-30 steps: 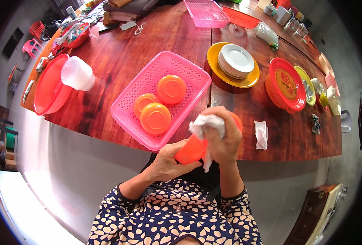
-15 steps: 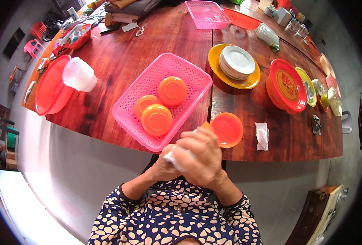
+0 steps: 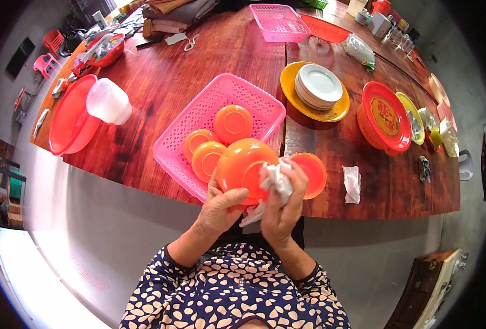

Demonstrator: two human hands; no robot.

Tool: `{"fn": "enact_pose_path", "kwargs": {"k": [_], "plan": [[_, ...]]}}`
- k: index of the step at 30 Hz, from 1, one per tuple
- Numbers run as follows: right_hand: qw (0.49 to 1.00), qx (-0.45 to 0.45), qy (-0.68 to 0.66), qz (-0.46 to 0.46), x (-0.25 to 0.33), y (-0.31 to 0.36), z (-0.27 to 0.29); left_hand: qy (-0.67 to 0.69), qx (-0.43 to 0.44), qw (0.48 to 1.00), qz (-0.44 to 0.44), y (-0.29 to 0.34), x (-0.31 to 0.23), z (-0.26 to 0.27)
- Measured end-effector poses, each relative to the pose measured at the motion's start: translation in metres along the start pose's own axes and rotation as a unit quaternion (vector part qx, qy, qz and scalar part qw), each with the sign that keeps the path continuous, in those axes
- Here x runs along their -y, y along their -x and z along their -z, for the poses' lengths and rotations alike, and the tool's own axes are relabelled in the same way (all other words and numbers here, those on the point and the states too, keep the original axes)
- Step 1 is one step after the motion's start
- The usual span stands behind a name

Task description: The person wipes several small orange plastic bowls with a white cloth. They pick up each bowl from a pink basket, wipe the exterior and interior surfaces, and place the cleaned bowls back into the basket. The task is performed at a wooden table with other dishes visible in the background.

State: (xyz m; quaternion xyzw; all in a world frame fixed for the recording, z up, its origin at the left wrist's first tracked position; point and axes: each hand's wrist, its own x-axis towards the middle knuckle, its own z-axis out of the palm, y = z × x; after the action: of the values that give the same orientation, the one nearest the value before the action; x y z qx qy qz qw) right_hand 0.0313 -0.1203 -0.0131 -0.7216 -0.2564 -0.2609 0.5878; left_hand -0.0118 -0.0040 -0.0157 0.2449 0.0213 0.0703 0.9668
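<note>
My left hand (image 3: 221, 205) grips an orange bowl (image 3: 242, 164) by its rim, with the thumb on the outside and the base facing up toward me. Pressed to the bowl's outer side is a crumpled white tissue (image 3: 278, 180), held in my right hand (image 3: 287, 205). Part of the tissue hangs down below the bowl. Behind the held bowl, a pink woven basket (image 3: 173, 118) contains three upturned orange bowls (image 3: 233, 122). To the right of my right hand, another orange bowl (image 3: 311, 174) rests mouth up on the table, partly hidden by my fingers.
A folded white tissue (image 3: 352, 184) lies to the right on the wooden table (image 3: 237, 57). Farther back, white plates (image 3: 321, 82) are stacked in a yellow dish (image 3: 293, 98). A red lidded container (image 3: 384, 116) stands at right; a red basin (image 3: 74, 118) and translucent jug (image 3: 109, 102) are at left.
The orange bowl has come up and turned so its base shows. My hands have moved apart onto it, and the tissue now presses against its outside.
</note>
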Motion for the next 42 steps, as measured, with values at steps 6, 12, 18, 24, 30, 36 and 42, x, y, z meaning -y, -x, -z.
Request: {"fn": "enact_pose_path", "kwargs": {"k": [6,12,18,24,30,36,42], "plan": [[0.978,0.078,0.099,0.164,0.0,0.009,0.002,0.048,-0.032,0.998,0.031,-0.001,0.0,0.006],[0.993,0.038,-0.095,-0.054,-0.018,-0.025,0.003,-0.003,0.0,0.999,0.035,-0.003,0.003,-0.005],[0.989,0.105,0.037,0.101,-0.007,-0.035,0.003,-0.015,-0.036,0.999,0.018,-0.007,0.013,-0.002],[0.966,0.149,0.057,0.204,0.006,-0.001,-0.002,0.034,-0.057,0.995,0.074,-0.011,0.002,0.01],[0.969,0.124,0.068,0.201,-0.011,0.01,0.013,0.09,-0.077,0.992,0.05,-0.017,0.001,-0.003],[0.926,-0.009,-0.288,-0.244,-0.015,-0.01,0.023,0.098,-0.059,0.99,0.077,-0.017,0.0,-0.003],[0.861,-0.048,-0.396,-0.316,-0.006,-0.011,0.02,0.003,-0.086,0.993,0.086,-0.021,0.002,0.0]]}}
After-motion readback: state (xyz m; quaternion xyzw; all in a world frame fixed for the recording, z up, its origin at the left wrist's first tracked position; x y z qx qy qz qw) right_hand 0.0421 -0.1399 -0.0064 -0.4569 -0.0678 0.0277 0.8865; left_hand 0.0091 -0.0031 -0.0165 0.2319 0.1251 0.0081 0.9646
